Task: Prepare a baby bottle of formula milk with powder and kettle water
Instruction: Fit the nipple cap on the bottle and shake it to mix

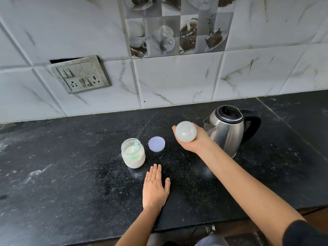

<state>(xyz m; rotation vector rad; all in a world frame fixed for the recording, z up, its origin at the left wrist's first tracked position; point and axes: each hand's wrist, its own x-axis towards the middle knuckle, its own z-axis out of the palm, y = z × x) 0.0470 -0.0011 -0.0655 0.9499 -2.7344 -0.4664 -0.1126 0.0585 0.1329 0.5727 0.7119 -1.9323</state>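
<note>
My right hand (193,142) cradles the baby bottle (186,131) end-on to the camera, fingers curled round it from below, just in front of the kettle (227,128). My left hand (155,187) lies flat on the bench (71,174), fingers straight and close together, near the open powder jar (133,153). Its scoop (135,146) stands inside and its lid (156,144) lies beside it. I judge the bottle's domed cap is on, so uncapping with both hands comes next.
</note>
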